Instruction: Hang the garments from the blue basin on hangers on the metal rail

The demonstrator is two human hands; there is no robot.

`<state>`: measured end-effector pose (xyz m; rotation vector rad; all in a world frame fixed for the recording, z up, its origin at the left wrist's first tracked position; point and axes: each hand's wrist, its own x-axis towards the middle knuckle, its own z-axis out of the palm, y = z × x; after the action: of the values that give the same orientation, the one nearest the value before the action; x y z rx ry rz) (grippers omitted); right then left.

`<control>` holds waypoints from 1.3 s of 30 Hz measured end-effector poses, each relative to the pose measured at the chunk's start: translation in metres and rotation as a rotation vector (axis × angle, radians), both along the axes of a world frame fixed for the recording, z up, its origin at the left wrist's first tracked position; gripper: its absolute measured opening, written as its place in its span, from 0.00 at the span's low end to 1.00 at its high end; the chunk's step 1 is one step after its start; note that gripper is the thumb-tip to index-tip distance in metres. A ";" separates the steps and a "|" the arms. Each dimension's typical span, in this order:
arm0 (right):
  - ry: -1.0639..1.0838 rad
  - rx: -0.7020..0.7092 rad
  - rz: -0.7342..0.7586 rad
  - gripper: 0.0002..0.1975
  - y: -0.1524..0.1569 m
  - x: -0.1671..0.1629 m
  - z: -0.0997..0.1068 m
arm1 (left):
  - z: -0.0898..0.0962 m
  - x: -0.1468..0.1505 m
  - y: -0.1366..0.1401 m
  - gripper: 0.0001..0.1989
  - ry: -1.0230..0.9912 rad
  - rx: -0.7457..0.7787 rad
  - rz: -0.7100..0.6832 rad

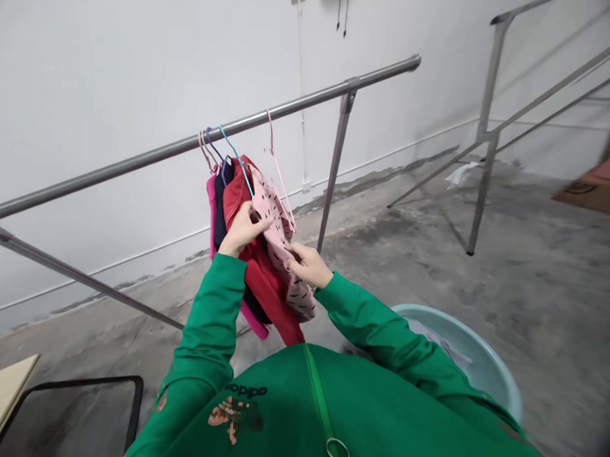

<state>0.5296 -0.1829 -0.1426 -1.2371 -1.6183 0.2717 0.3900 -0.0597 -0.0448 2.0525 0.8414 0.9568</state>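
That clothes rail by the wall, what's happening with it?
A person in a green jacket is handling a pink garment with black marks at the metal rail. The right hand grips its edge; the left hand is higher up, thumb on the cloth. A pale pink hanger hangs right beside it. Red, dark and magenta garments hang alongside. A light blue basin with pale cloth inside sits to the person's right.

Metal rail [137, 162]: several hangers [235, 152] hooked over it. Grey concrete floor [557, 290]: light-blue basin [493, 372], cardboard [594, 190].
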 end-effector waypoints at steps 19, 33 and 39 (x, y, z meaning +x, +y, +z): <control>-0.009 -0.165 -0.157 0.05 0.001 -0.014 -0.026 | -0.037 -0.030 -0.059 0.23 -0.057 0.644 0.475; 0.066 -0.238 0.100 0.04 0.001 -0.015 -0.043 | -0.053 -0.050 -0.073 0.06 0.064 1.247 0.474; 0.090 -0.139 0.153 0.05 0.001 -0.023 -0.051 | -0.063 -0.044 -0.074 0.09 0.273 1.263 0.404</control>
<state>0.5064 -0.1816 -0.1938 -1.1890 -1.6399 0.5363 0.3463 -0.1334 -0.1081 3.1883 0.9057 1.7464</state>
